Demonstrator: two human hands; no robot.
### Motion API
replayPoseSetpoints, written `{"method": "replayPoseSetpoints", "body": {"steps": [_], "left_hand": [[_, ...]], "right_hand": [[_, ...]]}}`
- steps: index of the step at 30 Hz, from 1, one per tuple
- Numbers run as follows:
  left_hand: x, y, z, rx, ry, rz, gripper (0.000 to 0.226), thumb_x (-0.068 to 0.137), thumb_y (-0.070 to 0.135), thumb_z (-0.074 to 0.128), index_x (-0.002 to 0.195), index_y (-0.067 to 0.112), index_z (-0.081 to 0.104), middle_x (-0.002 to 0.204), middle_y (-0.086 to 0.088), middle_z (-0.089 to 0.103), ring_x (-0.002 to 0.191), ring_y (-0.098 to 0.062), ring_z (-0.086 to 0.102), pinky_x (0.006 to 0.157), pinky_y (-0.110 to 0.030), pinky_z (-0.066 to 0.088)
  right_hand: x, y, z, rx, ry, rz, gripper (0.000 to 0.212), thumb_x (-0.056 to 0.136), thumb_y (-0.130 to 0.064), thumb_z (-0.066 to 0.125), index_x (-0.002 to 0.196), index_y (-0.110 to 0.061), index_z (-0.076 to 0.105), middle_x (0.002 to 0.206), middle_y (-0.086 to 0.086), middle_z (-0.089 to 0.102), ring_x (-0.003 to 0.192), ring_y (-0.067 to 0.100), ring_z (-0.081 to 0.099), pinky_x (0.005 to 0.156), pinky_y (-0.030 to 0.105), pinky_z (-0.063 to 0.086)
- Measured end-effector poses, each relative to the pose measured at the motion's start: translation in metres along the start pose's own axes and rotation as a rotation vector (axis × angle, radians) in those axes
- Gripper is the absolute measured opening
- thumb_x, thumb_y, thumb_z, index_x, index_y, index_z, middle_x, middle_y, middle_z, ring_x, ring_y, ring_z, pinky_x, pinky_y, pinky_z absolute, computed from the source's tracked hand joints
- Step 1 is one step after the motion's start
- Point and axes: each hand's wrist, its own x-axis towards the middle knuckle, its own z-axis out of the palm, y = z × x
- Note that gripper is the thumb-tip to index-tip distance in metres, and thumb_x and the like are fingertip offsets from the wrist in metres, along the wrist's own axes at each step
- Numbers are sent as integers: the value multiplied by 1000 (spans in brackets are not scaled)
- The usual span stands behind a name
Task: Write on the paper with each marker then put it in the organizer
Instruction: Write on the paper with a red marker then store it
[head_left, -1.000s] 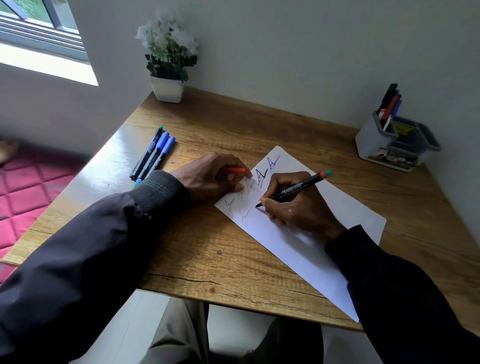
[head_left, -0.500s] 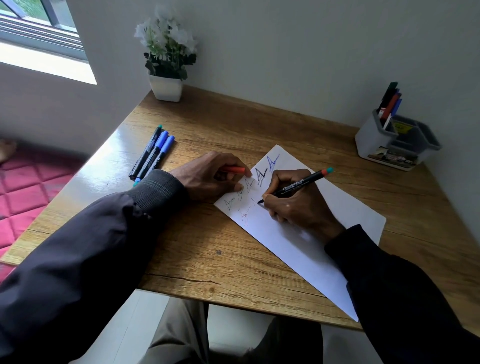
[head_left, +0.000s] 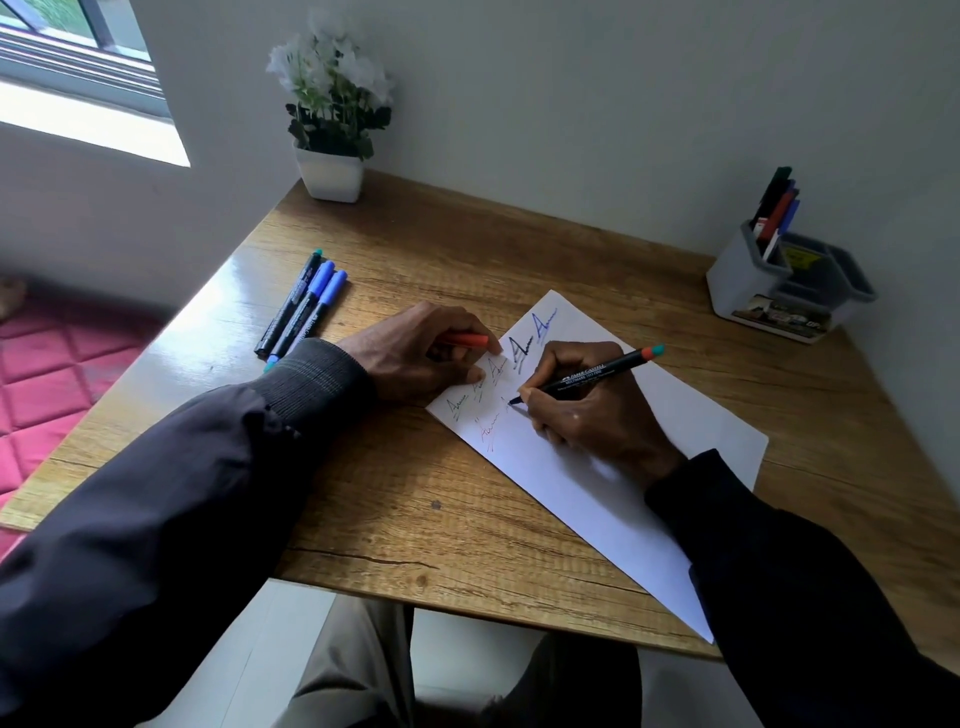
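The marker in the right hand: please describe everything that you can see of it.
The marker is a slim black barrel, plastic by its look, with white print along it and an orange band and teal end at the tail. It is uncapped. The right hand pinches it near the dark tip, which meets the paper; the tail slants up and to the right.

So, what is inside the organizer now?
The organizer holds several markers standing in its tall compartment; its wall hides their lower ends. Something yellow shows in a lower compartment, unidentifiable.
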Motion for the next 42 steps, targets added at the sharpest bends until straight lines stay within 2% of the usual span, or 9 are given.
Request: {"method": "replayPoseSetpoints", "body": {"steps": [4, 9, 19, 24, 35, 42], "left_hand": [[0, -1, 0, 8, 3, 4, 34, 94, 26, 68, 127, 23, 63, 132, 3, 61, 90, 4, 62, 67, -7, 53], [1, 0, 0, 18, 3, -4, 36, 94, 26, 68, 129, 22, 62, 134, 3, 61, 87, 4, 61, 67, -6, 53], [1, 0, 1, -5, 1, -27, 34, 94, 27, 68, 128, 24, 63, 134, 4, 60, 86, 3, 62, 64, -9, 54], [0, 2, 0, -9, 3, -31, 35, 94, 27, 68, 128, 24, 63, 133, 5, 61, 91, 2, 63, 69, -9, 56], [-1, 5, 0, -18, -2, -45, 35, 95, 26, 68, 129, 23, 63, 132, 4, 60, 83, 3, 62, 64, -9, 54], [-1, 5, 0, -5, -4, -39, 35, 95, 26, 67, 129, 22, 62, 134, 3, 60, 84, 3, 61, 64, -8, 53]], "right_hand": [[-2, 0, -1, 29, 52, 15, 24, 89, 9, 69, 71, -5, 63, 55, 10, 65, 40, 17, 58, 41, 22, 43], [0, 0, -3, -20, 12, 4, 22, 85, 13, 70, 70, -1, 64, 54, 5, 65, 39, 14, 59, 44, 18, 44], [0, 0, -1, -31, 27, 14, 28, 84, 13, 70, 67, -8, 62, 52, 1, 64, 38, 13, 58, 43, 18, 43], [0, 0, -1, -15, 60, 20, 22, 85, 13, 69, 69, 0, 61, 52, 10, 63, 37, 17, 57, 40, 19, 41], [1, 3, 0, -3, 120, 62, 17, 87, 10, 69, 72, 6, 60, 55, 16, 64, 37, 20, 56, 37, 21, 40], [2, 4, 0, -29, 142, 73, 18, 89, 4, 70, 74, -2, 62, 58, 16, 66, 40, 21, 59, 39, 23, 43]]}}
